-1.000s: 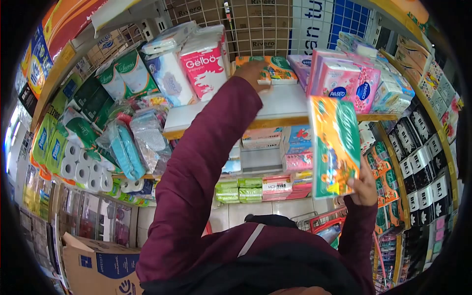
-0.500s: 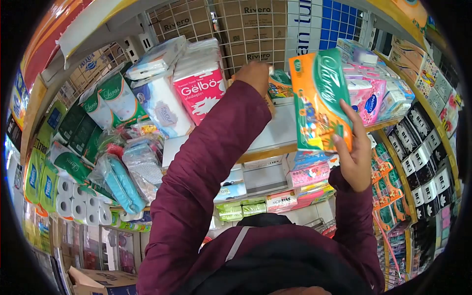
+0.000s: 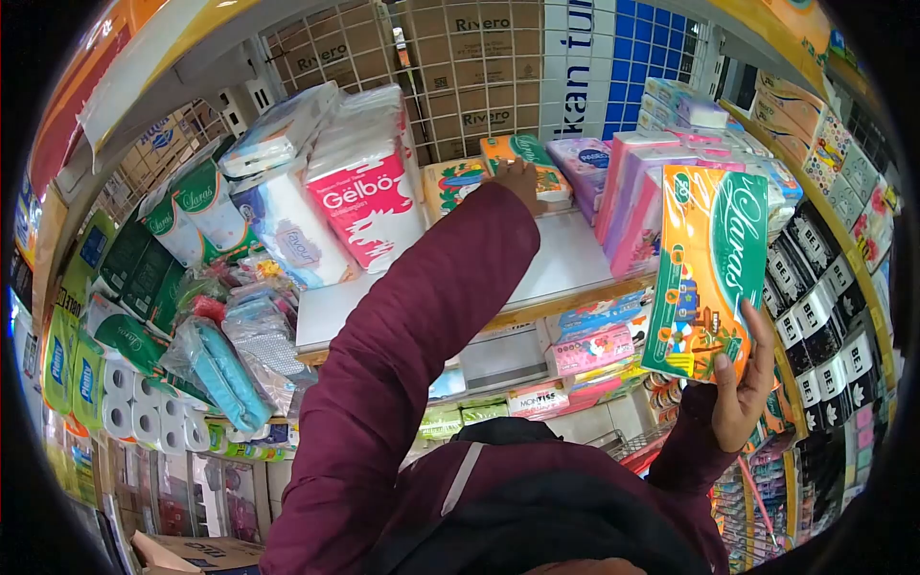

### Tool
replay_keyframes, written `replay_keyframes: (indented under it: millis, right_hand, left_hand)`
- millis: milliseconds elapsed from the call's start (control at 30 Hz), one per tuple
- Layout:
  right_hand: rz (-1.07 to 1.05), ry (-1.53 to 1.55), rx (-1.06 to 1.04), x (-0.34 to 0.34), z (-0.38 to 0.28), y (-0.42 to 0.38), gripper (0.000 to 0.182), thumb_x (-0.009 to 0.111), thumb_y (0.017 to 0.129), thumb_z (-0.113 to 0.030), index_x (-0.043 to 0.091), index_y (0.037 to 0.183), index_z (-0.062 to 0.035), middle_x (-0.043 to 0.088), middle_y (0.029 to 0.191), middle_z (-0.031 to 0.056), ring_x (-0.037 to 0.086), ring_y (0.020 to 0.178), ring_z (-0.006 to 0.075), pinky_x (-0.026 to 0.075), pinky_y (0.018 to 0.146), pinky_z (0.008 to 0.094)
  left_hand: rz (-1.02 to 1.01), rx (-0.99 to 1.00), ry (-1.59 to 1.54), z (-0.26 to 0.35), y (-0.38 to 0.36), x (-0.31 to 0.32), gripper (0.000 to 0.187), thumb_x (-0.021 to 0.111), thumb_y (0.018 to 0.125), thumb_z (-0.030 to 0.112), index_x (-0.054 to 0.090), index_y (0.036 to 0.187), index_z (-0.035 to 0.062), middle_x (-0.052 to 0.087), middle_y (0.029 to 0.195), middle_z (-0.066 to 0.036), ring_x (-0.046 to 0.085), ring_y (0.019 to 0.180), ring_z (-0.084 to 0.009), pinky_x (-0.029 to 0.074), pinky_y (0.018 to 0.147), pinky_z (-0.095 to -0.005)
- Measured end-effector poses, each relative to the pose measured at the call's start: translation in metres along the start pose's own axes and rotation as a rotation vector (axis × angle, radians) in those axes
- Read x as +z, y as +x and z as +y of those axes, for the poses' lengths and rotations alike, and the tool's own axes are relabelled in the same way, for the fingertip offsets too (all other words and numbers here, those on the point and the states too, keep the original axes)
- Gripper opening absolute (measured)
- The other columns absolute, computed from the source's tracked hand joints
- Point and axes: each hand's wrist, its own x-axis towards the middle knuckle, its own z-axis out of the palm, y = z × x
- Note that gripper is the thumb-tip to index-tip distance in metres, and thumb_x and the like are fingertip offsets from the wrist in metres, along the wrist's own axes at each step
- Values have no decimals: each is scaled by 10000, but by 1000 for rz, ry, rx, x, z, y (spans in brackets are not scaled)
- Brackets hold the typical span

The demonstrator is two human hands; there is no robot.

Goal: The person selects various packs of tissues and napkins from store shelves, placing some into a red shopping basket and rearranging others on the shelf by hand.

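Note:
My right hand holds up an orange and green Saras tissue pack, gripping it by its lower right edge, thumb on the front. The pack stands nearly upright in front of the shelf's right part. My left hand reaches to the back of the white shelf. Its fingers are curled on another orange and green tissue pack lying there, partly covered by the hand. Left of it stands a yellow-orange pack, partly behind my sleeve.
Pink Gelbo tissue packs stand left of my forearm. Purple and pink packs stand right of the left hand. A wire grid closes the shelf's back, with cardboard boxes behind it. Lower shelves hold more tissue packs.
My right hand has moved right and down with its Saras pack. The left hand has shifted slightly lower, its fingers now on top of the shelf pack. The view has shifted a little.

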Motion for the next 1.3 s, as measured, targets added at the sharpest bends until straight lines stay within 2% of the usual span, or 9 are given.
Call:
replay_keyframes:
  millis: [533,633,700,733,833,1033,1100,1200,1300]
  right_hand:
    - [-95,4,-73,-9,3,33,547,537,738,-17,332,1237,75,437,1201,192,430,1132,241,311,962,340]
    - [-184,109,-112,31,-6,54,563,496,758,22,248,1262,51,443,1184,188,449,1121,248,326,957,344]
    - [-223,30,-245,67,-4,79,510,489,787,18,271,1248,28,501,1104,169,527,1016,242,398,893,338]
    - [-278,6,-124,83,-12,89,464,503,804,-17,316,1228,10,540,1026,151,577,897,221,468,785,355]
    - [-195,-280,-382,137,37,134,359,533,770,-51,448,1110,28,565,936,235,580,837,352,469,733,385]
    - [-253,-686,-146,198,124,178,296,558,758,-101,559,1042,-17,595,947,218,576,889,343,463,746,389]
    - [-389,-909,75,202,143,180,244,564,755,-127,580,975,-22,586,963,205,582,860,342,471,734,410]
    - [-306,-1065,-31,197,145,164,202,547,766,-121,578,933,-13,569,984,185,584,844,345,475,730,421]
    - [-278,-1121,-96,192,106,148,226,542,766,-102,578,971,-13,549,1007,179,578,836,358,473,731,418]
  left_hand:
    - [252,76,-268,-51,0,-25,723,621,738,428,386,1218,-59,431,1232,-238,428,1145,-326,376,933,-357]
    - [37,-197,-597,-77,27,-12,531,601,793,282,422,1189,-24,482,1185,-202,521,1012,-285,415,862,-336]
    - [64,68,-457,-91,37,8,514,511,840,356,475,1078,-99,595,925,-211,607,813,-277,471,722,-353]
    - [110,-337,-1155,-68,33,9,522,457,873,396,487,1069,-86,589,927,-194,606,766,-246,475,666,-350]
    - [209,-206,-1837,-49,25,8,698,374,867,537,415,1157,-97,588,952,-184,600,809,-229,462,711,-365]
    - [150,-481,-2114,-65,30,4,977,164,777,723,198,1293,-107,414,1247,-208,425,1151,-294,299,984,-410]
    - [121,-542,-2163,-52,12,-12,955,280,801,680,123,1312,-110,403,1246,-212,419,1150,-287,292,986,-419]
    - [170,-421,-2060,-44,22,-3,416,560,847,274,492,1044,-87,600,929,-157,593,801,-238,464,699,-355]
    - [163,-372,-1816,-50,39,19,308,599,801,139,526,987,-96,605,910,-146,597,760,-214,460,679,-319]
